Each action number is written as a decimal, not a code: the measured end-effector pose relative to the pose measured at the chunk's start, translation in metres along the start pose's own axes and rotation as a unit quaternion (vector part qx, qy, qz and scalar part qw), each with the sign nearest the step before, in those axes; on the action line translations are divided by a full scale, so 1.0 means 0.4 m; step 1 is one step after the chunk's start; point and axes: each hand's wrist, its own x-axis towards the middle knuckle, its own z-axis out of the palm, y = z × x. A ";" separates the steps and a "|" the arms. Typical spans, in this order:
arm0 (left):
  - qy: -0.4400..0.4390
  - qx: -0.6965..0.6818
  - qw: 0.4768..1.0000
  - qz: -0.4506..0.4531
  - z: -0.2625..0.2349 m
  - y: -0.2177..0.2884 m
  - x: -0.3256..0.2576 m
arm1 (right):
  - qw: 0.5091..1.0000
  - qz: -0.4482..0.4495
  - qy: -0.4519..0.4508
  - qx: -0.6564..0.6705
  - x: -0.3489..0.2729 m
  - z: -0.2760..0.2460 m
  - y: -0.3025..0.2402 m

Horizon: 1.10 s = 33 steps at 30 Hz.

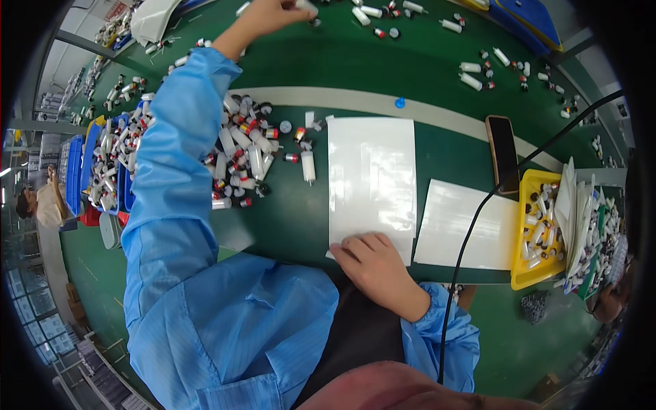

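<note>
My left hand (273, 12) reaches to the far side of the green table. Its fingers are closed around a white cylindrical part (306, 8), cut off partly by the picture's top edge. Close to my body, my right hand (377, 268) rests on the near edge of a glossy white sheet or flat bag (372, 178). The thumb is apart from the bent fingers there. Left of the sheet lies a heap of white cylinders with red and dark ends (239, 147). One white cylinder (308, 167) lies apart beside the sheet.
A second white sheet (468, 225), a phone (503, 154) and a yellow tray of parts (519, 270) are at right. A black cable (471, 222) crosses in front. Blue bins (125, 184) with parts stand left. Loose cylinders (470, 80) dot the far table beyond a pale strip (437, 109).
</note>
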 end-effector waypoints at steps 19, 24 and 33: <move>-0.332 -0.330 0.871 -0.150 0.242 0.476 -0.362 | 0.997 0.013 0.058 -0.044 -0.031 0.039 0.028; -0.315 -0.315 0.883 -0.144 0.255 0.472 -0.361 | 0.996 0.055 0.066 -0.001 -0.026 0.037 0.020; -0.289 -0.340 0.883 -0.146 0.273 0.473 -0.364 | 0.994 0.099 0.045 0.010 -0.020 0.032 -0.007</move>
